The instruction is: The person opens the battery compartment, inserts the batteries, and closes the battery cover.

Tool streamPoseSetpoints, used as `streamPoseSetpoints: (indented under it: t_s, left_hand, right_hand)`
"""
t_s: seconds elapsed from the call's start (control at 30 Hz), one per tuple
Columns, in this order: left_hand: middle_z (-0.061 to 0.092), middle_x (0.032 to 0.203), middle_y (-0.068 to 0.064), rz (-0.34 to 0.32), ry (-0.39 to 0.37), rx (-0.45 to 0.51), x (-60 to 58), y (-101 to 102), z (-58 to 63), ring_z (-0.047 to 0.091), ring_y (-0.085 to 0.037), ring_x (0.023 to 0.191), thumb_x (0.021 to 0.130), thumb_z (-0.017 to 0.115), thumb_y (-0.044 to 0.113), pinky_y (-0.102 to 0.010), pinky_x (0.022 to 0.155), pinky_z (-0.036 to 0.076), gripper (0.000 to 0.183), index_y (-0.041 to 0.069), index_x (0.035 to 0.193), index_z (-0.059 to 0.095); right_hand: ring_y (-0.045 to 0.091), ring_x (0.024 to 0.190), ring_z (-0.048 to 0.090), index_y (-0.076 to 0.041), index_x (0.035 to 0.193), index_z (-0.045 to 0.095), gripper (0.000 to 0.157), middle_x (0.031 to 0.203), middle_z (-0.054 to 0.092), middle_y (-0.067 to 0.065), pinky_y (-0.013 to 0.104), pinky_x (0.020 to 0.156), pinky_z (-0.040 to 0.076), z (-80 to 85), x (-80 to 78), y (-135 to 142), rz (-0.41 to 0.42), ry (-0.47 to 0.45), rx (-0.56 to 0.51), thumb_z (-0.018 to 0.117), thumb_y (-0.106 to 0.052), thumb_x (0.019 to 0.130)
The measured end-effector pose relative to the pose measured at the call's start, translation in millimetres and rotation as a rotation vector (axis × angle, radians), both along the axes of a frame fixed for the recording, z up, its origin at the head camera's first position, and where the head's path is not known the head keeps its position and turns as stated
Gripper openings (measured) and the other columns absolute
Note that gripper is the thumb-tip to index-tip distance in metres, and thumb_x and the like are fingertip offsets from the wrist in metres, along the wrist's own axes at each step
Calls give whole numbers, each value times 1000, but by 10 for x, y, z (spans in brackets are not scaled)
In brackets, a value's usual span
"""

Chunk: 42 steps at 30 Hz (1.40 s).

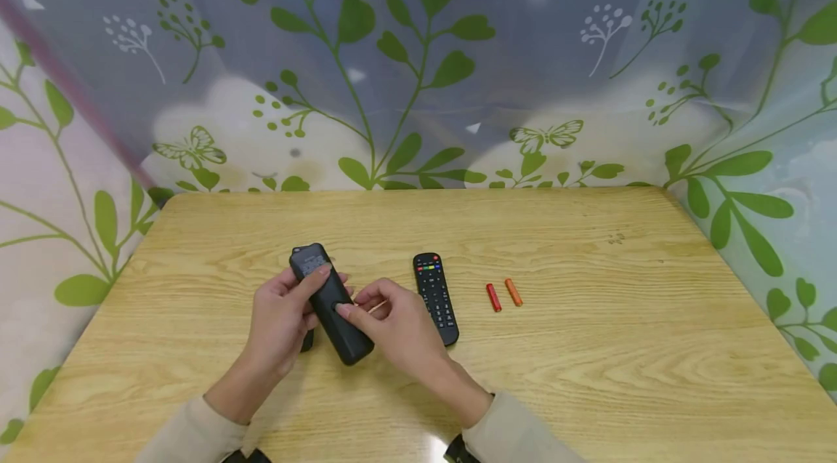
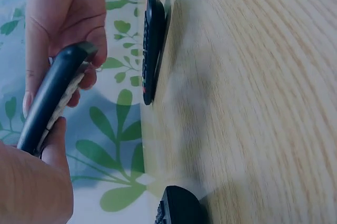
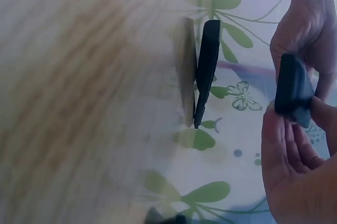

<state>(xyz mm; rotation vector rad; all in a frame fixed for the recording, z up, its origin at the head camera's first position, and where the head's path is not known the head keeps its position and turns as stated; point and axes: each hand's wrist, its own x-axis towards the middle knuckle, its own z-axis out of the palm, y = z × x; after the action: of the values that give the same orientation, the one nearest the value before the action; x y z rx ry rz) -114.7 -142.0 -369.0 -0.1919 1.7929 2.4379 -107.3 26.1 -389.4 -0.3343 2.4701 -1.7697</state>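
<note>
A black remote control (image 1: 341,328) is held above the table with its smooth back facing up. My left hand (image 1: 277,317) grips its upper half, the thumb lying across a label on the back. Lower down, my right hand (image 1: 408,328) pinches the same remote, thumb pressed on the back cover and fingers curled at its side and underneath. In the left wrist view, the keypad side of this remote (image 2: 50,100) faces downward. A second black remote (image 1: 433,283) lies keys up beside my right hand, which covers part of it.
A third black remote (image 1: 307,341) lies on the wooden table (image 1: 621,347), mostly hidden under my left hand and the held remote. Right of the second remote lie a red battery (image 1: 493,298) and an orange battery (image 1: 514,292). A leaf-patterned curtain (image 1: 405,85) hangs behind the table.
</note>
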Motion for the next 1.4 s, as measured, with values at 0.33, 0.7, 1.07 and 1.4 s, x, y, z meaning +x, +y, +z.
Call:
streamPoseSetpoints:
  t_s: [0.33,0.7,1.07,1.4]
  left_hand:
    - [69,102,-12,83,-41,67,-48,-39,-25,68,-23,94,97,59,21,-31,79,54,44,-4,131,46]
    - [69,106,-11,64,-157,67,-88,-25,-16,70,-16,83,96,59,28,-19,59,55,47,1,133,46]
    - [59,107,-9,-44,-36,-155,-123,-13,-137,64,-15,94,92,66,15,-32,86,53,60,2,143,37]
    - [54,106,-8,-38,-44,-201,-214,11,-224,61,-14,88,90,68,11,-37,80,56,58,7,141,41]
  right_hand:
    - [16,104,57,-15,123,65,42,126,56,1,26,72,55,51,203,-134,-16,709,674,72,-35,86]
    - [17,103,60,-11,125,63,51,128,59,3,25,69,56,90,239,-170,-30,733,820,75,-37,83]
    - [17,111,59,-9,133,55,42,129,58,6,24,84,53,57,104,-75,87,179,278,64,-16,93]
    - [17,97,65,-6,132,55,38,120,62,9,22,73,55,-93,-6,-34,69,-94,5,61,-14,95]
